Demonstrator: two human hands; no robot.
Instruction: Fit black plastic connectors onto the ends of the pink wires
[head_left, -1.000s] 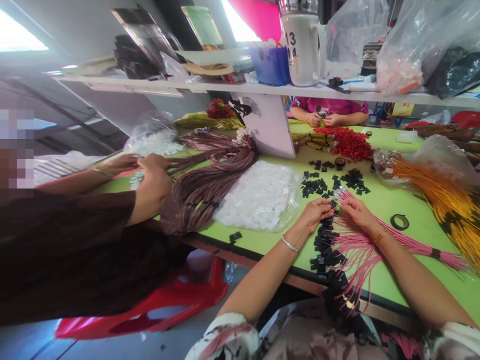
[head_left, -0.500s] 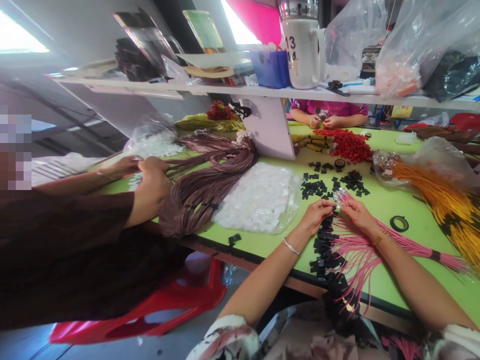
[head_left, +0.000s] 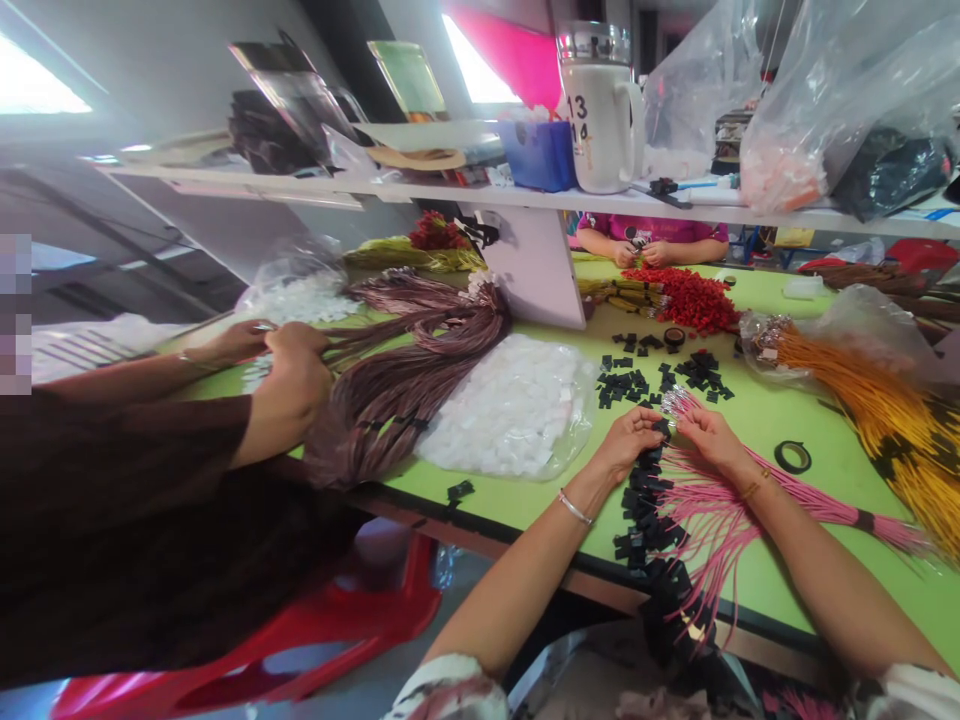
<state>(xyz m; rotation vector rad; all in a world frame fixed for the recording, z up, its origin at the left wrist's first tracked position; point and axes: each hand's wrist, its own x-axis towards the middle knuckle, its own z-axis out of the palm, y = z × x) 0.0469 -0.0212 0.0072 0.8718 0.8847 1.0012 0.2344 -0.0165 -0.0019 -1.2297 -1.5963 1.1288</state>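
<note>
My left hand [head_left: 630, 442] is closed, its thumb and fingertips pinching a small black plastic connector [head_left: 661, 428]. Just to its right, my right hand [head_left: 711, 436] pinches at the pink wires [head_left: 795, 490], close to their silvery metal tips [head_left: 675, 400]. A narrow gap separates the fingertips of the two hands; exactly which wire the right fingers grip is too small to make out. Below my left hand, a row of black connectors [head_left: 641, 500] with pink wires running from them trails over the table's front edge. Several loose black connectors [head_left: 622, 388] lie beyond my hands.
A roll of black tape [head_left: 793, 457] and yellow wire bundles [head_left: 862, 400] lie on the right. Left of me are a bag of white connectors [head_left: 510, 410] and brown wires [head_left: 420, 370], handled by a co-worker [head_left: 296, 380]. A shelf [head_left: 450, 190] crosses above the table.
My fingertips have drawn a little apart, the left hand now showing a black connector between its fingers. The whole view has shifted slightly.
</note>
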